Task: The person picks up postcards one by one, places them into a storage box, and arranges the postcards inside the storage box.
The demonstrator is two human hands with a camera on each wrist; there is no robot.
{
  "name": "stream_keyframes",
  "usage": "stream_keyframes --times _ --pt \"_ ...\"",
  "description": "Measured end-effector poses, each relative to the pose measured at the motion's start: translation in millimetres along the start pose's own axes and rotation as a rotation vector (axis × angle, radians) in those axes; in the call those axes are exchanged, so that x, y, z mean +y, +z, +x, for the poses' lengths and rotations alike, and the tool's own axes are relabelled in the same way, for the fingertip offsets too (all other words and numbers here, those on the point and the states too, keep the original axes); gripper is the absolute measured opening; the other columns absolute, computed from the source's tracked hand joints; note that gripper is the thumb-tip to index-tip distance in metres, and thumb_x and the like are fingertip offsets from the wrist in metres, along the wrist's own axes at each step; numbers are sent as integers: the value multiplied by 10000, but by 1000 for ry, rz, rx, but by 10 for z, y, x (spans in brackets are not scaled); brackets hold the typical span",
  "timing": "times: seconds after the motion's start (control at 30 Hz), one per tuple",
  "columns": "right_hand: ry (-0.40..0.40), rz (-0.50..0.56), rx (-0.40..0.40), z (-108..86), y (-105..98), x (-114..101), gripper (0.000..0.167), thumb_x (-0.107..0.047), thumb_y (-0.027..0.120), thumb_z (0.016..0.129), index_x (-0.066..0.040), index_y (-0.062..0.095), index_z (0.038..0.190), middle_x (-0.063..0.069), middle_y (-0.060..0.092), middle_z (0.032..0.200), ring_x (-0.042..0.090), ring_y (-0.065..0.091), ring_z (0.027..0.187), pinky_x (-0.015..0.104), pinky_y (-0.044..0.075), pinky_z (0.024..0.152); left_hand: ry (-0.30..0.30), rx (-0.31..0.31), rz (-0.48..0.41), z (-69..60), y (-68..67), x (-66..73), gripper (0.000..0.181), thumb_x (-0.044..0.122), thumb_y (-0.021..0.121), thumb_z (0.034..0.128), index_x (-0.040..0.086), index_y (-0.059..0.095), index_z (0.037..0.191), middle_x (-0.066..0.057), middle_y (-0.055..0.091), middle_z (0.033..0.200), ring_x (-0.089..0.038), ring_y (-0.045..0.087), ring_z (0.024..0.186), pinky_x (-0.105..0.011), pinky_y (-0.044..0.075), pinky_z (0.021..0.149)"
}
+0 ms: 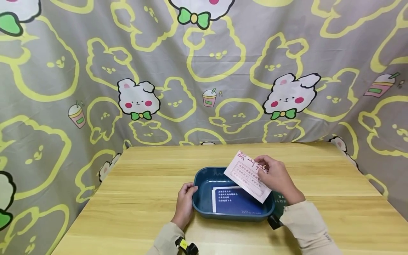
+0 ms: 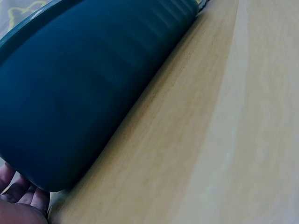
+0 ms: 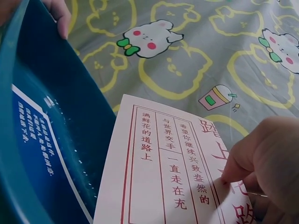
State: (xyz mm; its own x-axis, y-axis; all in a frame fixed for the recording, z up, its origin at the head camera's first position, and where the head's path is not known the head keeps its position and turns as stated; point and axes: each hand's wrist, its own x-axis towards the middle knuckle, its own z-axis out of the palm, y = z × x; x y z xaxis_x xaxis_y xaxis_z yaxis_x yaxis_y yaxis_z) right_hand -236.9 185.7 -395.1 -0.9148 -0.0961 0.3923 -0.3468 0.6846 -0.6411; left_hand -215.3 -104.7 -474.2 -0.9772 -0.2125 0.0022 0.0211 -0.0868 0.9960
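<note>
A dark teal plastic basin (image 1: 204, 214) with rounded corners stands on the wooden table. My left hand (image 1: 185, 202) grips its left end, thumb at the rim; in the left wrist view, curled fingers (image 2: 28, 192) show at the basin's corner. My right hand (image 1: 275, 177) pinches a white card with red Chinese print (image 1: 245, 175) by its edge, holding it tilted over the basin's right part. Inside the basin lies a dark blue card (image 1: 227, 205) with white text and a white border, partly covered by the white card. In the right wrist view, thumb and fingers hold the white card (image 3: 154, 172).
A dark green card with pale writing (image 1: 280, 202) is partly visible to the right of the basin, below my right wrist. Black straps with small devices (image 1: 188, 246) sit on the wrists. Behind the wooden table (image 1: 143, 198) hangs a grey curtain (image 1: 178, 63) with cartoon rabbits.
</note>
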Motion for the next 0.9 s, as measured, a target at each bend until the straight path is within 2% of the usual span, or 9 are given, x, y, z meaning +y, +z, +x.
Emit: stream_keyframes --times 0.1,0.57,0.77,0.9 --pt "-3 -7 -11 10 31 -2 288 24 600 821 29 628 1107 127 647 925 213 525 730 283 432 614 6 4 -1 12 2 4 200 70 538 940 -85 544 1067 -77 501 997 -179 466 935 -246 412 812" --pt "-27 1 -67 6 133 19 279 32 587 806 -3 646 1076 86 648 902 173 514 698 268 416 574 4 -11 -15 32 4 17 192 69 536 942 -80 539 1064 -75 497 999 -180 465 936 -245 415 810" --pt "-28 14 -123 -20 178 -16 268 41 586 811 1 642 1071 60 632 868 168 508 692 260 416 564 -6 -6 -7 11 4 9 195 62 532 940 -86 539 1068 -81 496 991 -187 465 930 -238 416 802" --pt "-35 -7 -149 -26 218 -35 271 38 589 810 -3 645 1071 60 644 891 166 528 728 272 442 609 -4 -4 -7 0 -3 7 195 65 533 941 -86 541 1066 -79 499 999 -184 467 933 -237 417 804"
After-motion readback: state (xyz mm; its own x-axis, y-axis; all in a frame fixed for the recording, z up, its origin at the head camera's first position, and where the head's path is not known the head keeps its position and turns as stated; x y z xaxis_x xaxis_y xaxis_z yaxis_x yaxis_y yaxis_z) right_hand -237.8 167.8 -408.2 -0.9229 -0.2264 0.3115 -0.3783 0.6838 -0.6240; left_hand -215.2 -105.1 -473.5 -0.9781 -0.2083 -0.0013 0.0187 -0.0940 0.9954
